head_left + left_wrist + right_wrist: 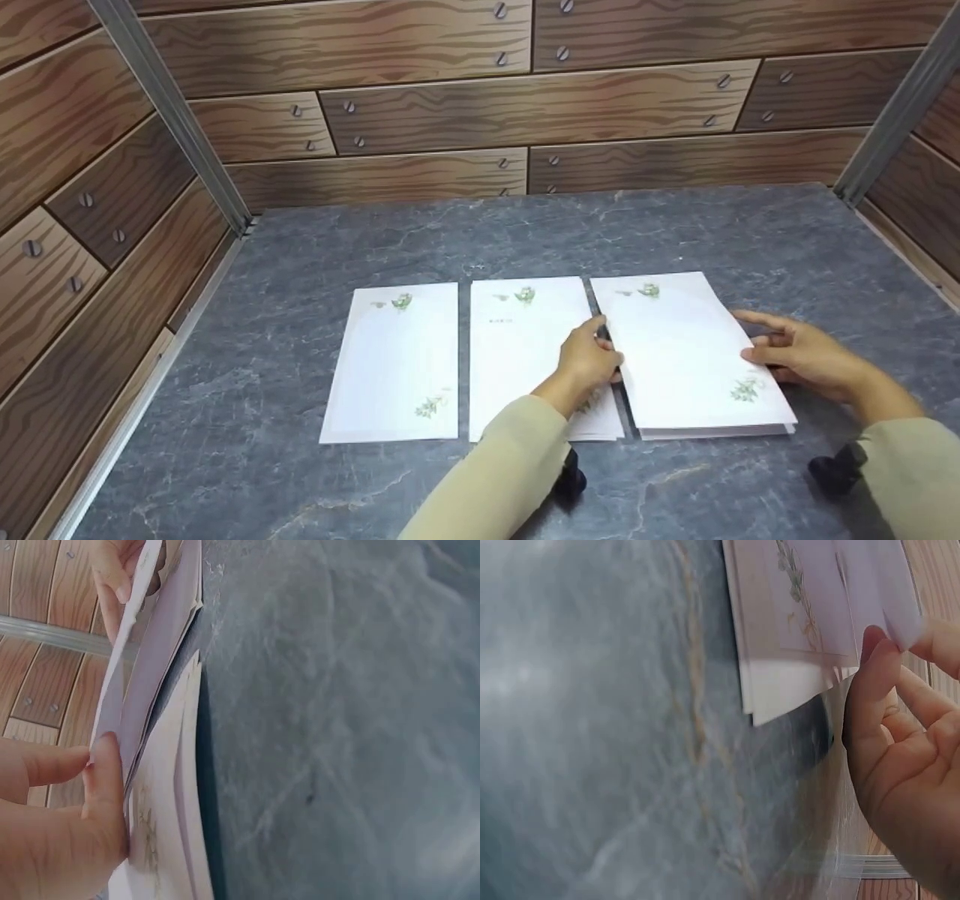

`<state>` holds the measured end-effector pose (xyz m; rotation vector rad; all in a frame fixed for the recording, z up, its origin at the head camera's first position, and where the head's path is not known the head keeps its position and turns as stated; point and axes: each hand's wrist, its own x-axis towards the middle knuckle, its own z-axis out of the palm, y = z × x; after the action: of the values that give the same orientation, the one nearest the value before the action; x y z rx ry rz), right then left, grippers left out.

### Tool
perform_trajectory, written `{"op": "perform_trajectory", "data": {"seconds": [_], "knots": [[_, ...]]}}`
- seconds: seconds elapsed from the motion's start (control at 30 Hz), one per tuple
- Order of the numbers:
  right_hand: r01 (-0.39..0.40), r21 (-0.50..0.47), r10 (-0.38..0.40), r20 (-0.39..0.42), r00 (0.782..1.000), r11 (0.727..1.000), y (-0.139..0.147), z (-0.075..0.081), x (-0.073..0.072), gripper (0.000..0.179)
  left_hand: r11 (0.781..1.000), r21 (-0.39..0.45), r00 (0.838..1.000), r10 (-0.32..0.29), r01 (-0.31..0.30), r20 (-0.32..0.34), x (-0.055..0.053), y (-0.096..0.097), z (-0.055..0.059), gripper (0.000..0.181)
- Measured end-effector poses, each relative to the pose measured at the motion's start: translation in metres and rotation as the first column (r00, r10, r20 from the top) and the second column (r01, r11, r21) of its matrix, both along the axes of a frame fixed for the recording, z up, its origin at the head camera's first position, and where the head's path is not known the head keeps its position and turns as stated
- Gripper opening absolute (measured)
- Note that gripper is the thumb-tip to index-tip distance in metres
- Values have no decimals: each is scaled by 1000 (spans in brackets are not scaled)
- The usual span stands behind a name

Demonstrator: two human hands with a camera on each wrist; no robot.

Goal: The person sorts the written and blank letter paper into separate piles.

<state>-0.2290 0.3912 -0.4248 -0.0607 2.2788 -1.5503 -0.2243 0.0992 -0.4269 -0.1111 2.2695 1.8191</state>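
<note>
My left hand pinches the left edge of a white paper sheet with small green plant prints at its top and lower right. On the opposite edge, my right hand holds the same sheet between thumb and fingers. The sheet is raised a little over the right-hand paper stack, whose lower edges peek out below it. In the left wrist view the sheet stands apart from the papers under it. A larger plant print shows on the paper beneath in the right wrist view.
To the left lie a middle paper stack, partly under my left forearm, and another white paper with similar prints. Narrow gaps separate them. The grey marbled table meets wood-patterned walls at the back and sides.
</note>
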Motion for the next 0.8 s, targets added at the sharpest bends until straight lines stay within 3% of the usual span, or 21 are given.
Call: {"op": "perform_trajectory", "data": {"seconds": [0.2, 0.37, 0.8], "knots": [[29, 34, -28, -22, 999, 999, 2, 0, 2, 82, 996, -81, 999, -46, 47, 15, 1, -1, 5, 58], [30, 37, -29, -23, 999, 999, 3, 0, 2, 81, 992, -117, 998, -49, 53, 39, 0, 0, 6, 56], [-5, 171, 13, -50, 999, 985, 11, 3, 3, 77, 991, -119, 994, -58, 68, 91, 1, -2, 13, 59]]}}
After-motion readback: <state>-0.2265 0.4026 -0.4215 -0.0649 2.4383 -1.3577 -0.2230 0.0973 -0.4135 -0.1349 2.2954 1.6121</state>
